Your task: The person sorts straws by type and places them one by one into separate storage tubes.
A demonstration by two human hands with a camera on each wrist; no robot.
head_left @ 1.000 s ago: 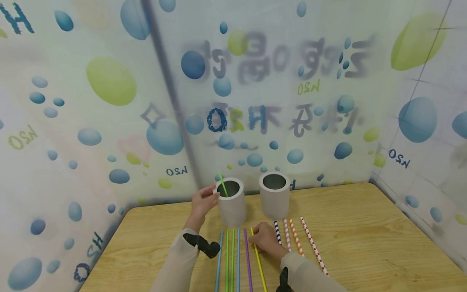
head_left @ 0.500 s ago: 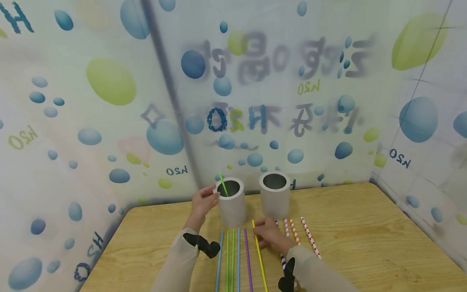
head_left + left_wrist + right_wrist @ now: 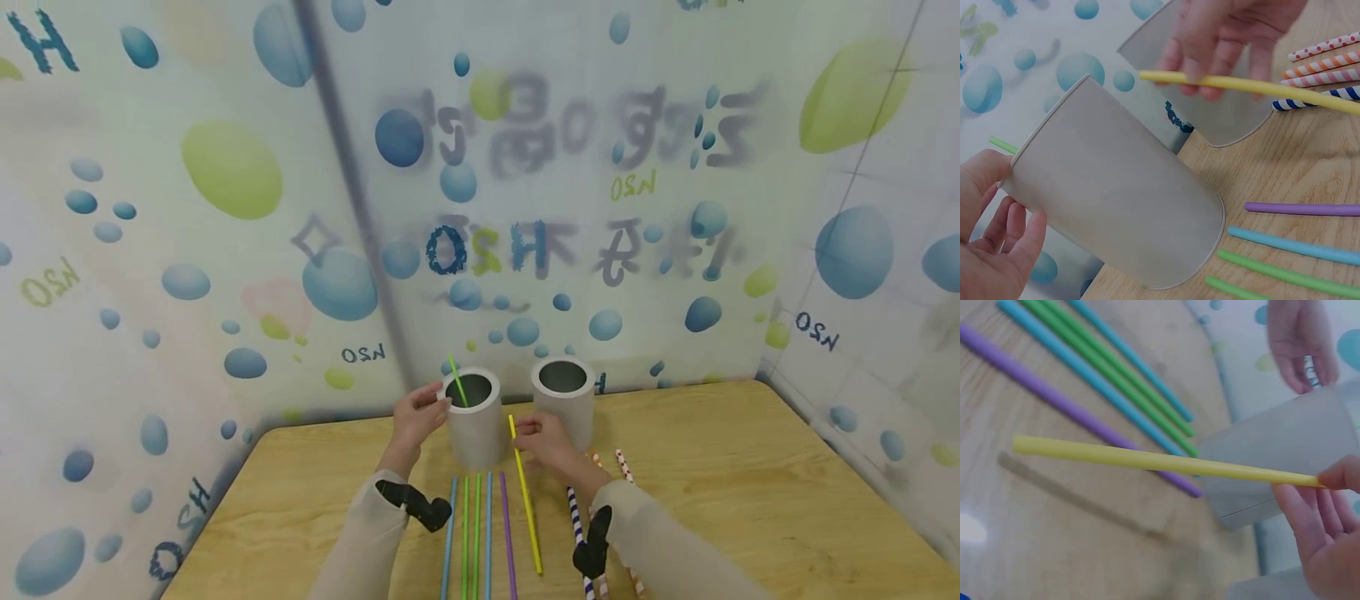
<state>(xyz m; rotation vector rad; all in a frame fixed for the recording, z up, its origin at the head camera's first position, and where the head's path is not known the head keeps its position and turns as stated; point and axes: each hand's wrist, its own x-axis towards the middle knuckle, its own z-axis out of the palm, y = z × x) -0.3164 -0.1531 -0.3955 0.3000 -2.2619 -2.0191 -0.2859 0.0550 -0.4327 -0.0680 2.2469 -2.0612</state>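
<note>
My right hand (image 3: 551, 442) pinches a yellow straw (image 3: 527, 500) near its far end, between thumb and fingers. The straw hangs above the table, its shadow lying apart from it in the right wrist view. My left hand (image 3: 417, 421) holds the rim of the left pale grey cup (image 3: 1116, 187), thumb at the edge and fingers against the outside. One green straw (image 3: 457, 379) leans in that cup. A second grey cup (image 3: 564, 400) stands to its right, partly behind my right hand. In front of the left cup lie a purple straw (image 3: 508, 533), blue straws (image 3: 489, 525) and green straws (image 3: 477, 533).
Patterned paper straws, such as a blue-striped one (image 3: 576, 525) and a red-dotted one (image 3: 1322, 47), lie at the right, partly under my right forearm. A wall covering (image 3: 187, 350) with printed drops rises behind the wooden table (image 3: 750, 483).
My right hand has taken the yellow straw up off the table and moved it forward, toward the cups. My left hand has stayed at the left cup's rim.
</note>
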